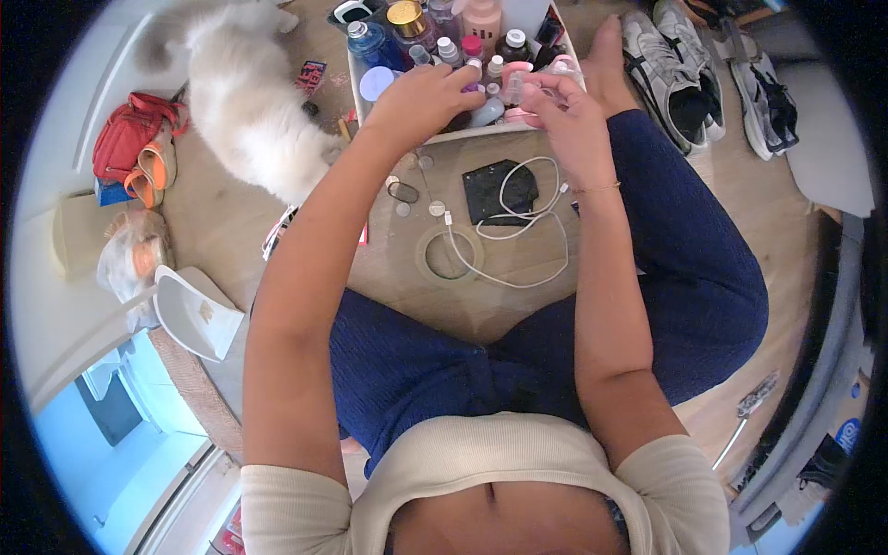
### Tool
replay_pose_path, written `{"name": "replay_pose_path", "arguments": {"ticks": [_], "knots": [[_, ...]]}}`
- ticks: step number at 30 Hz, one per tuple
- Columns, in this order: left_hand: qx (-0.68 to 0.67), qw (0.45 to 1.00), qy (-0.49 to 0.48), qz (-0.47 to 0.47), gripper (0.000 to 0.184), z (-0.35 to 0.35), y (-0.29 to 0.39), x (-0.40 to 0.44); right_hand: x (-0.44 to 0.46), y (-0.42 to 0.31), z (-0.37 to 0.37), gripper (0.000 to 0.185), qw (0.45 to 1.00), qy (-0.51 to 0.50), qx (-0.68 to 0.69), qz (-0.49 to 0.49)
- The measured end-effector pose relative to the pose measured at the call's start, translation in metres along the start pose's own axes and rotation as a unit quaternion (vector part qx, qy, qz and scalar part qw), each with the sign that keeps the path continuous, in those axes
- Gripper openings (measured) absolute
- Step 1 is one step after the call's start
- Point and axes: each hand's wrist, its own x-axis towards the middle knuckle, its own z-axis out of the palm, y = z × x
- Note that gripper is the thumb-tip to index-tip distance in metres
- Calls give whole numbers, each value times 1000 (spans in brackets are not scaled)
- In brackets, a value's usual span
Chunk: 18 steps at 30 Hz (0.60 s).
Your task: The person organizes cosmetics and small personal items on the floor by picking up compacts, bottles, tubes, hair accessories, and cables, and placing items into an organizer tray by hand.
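Observation:
A white bin (pixel 350 88) full of bottles stands on the floor ahead of me. My left hand (pixel 421 100) reaches over its front edge, fingers apart among the bottles, near a light purple lid (pixel 376 83) and small white-capped bottles (pixel 449 51). Some of its fingertips are hidden between the items. At the bin's front right corner, my right hand (pixel 572 125) pinches a small clear plastic piece (pixel 514 88), whose kind I cannot make out. Pink round items (pixel 520 116) lie just below it. Behind these stand a gold-capped bottle (pixel 407 18) and a blue bottle (pixel 370 44).
Between my legs lie a white cable (pixel 566 242), a black flat piece (pixel 490 190), a tape roll (pixel 424 252) and several small discs (pixel 437 209). A white fluffy cat (pixel 245 111) is at left, near a red bag (pixel 129 134). Shoes (pixel 661 83) stand at right.

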Motion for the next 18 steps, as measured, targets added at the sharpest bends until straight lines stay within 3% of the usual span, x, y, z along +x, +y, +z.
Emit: {"name": "replay_pose_path", "arguments": {"ticks": [2, 5, 8, 10, 12, 18], "knots": [[-70, 997, 37, -3, 24, 6, -3, 2, 6, 9, 1, 24, 1000, 0, -21, -5], [-186, 978, 88, -26, 29, -11, -11, -1, 11, 25, 3, 25, 999, -16, -33, -21], [-258, 942, 174, -129, 32, -22, -18, -9, 9, 24, 1, 26, 961, -1, -264, -81], [-270, 931, 185, -163, 32, -33, -20, -12, 9, 25, 7, 27, 964, 21, -243, -106], [-413, 855, 231, -213, 31, -39, -24, -17, 13, 34, 17, 27, 959, 26, -255, -121], [-430, 828, 285, -218, 27, -45, -26, -22, 19, 36, 43, 33, 950, -22, -276, -146]]}}
